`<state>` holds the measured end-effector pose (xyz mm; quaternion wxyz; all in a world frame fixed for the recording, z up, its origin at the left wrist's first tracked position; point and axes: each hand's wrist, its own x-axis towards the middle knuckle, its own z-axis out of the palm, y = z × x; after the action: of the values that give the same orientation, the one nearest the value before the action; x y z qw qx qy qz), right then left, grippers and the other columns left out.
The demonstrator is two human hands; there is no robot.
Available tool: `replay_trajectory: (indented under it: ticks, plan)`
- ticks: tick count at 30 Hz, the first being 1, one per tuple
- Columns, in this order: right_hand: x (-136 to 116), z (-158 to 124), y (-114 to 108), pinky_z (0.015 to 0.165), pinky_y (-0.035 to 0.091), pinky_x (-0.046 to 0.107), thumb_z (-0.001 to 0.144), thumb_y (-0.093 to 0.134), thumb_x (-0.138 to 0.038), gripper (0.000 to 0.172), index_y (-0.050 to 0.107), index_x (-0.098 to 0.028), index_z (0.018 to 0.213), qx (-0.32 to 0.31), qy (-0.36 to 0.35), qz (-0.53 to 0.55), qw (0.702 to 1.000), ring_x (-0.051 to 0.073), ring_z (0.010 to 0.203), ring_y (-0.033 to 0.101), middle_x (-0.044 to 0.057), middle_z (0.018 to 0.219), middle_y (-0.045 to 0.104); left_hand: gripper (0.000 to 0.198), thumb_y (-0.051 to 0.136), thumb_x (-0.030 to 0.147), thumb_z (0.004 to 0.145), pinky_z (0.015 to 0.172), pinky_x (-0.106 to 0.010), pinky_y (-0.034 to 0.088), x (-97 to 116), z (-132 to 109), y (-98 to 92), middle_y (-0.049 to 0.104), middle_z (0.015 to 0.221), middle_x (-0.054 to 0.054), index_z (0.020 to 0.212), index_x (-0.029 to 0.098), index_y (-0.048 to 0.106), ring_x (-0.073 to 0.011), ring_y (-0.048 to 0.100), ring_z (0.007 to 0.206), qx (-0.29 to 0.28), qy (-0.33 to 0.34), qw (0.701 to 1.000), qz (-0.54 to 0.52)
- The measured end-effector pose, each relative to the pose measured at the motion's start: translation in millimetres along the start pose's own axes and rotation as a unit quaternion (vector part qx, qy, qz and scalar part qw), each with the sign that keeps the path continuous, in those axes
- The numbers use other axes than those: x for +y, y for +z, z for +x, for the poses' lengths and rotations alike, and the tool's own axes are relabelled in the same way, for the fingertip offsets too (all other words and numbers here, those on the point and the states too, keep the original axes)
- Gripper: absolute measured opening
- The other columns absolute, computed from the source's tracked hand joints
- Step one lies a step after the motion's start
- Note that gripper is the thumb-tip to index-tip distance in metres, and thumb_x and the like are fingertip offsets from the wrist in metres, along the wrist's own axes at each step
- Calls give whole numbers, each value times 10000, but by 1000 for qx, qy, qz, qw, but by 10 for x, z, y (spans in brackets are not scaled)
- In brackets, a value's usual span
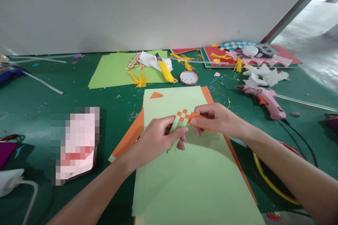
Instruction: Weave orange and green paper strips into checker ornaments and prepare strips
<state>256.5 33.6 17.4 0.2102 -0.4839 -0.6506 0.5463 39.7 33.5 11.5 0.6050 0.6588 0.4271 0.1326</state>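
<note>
Between my two hands is a small weave of orange and pale green paper strips (182, 115), checkered at its upper end. My left hand (163, 134) pinches the green strip ends, thumb on top. Orange strips run to the right into the grip of my right hand (211, 117), its thumb and fingers closed on them. Both hands hover just over a stack of light green paper sheets (195, 179). Orange paper (129, 135) sticks out from under that stack on both sides. A small orange paper scrap (156, 95) lies on the top sheet.
A pink glue gun (266, 100) with a cord lies at right, near crumpled tissue (264, 75). Behind the stack are a yellow utility knife (166, 68), a round lid (188, 77) and woven pieces with yellow tassels (139, 79). A phone (79, 144) rests at left.
</note>
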Motion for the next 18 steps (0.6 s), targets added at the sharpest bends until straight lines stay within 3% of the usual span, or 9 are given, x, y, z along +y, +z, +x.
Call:
replay_trajectory:
  ticks: [10,14,18]
  plan:
    - [10,1,9,501,323,246,857,563,-465,343,579,-166,689,1,-1,-18,1000,104,561,493,22,653,664,280,495,418,913,535,-235,401,24,-4,-4,718,748,-24,843,180,627,-153,645,687,-2,-7,1000,-15]
    - [22,9,36,564,374,238,813,626,-435,266,615,-170,795,19,-27,-38,999,121,657,537,6,737,643,265,494,403,917,558,-229,432,2,7,8,710,767,-29,873,175,621,-159,678,716,-14,1,999,-43]
    - [-8,2,87,647,390,232,815,624,-372,195,634,-180,786,41,-61,-82,994,119,713,525,-16,750,621,226,495,347,918,481,-199,390,-10,9,30,707,749,-22,842,170,614,-134,666,646,-14,-2,999,-31]
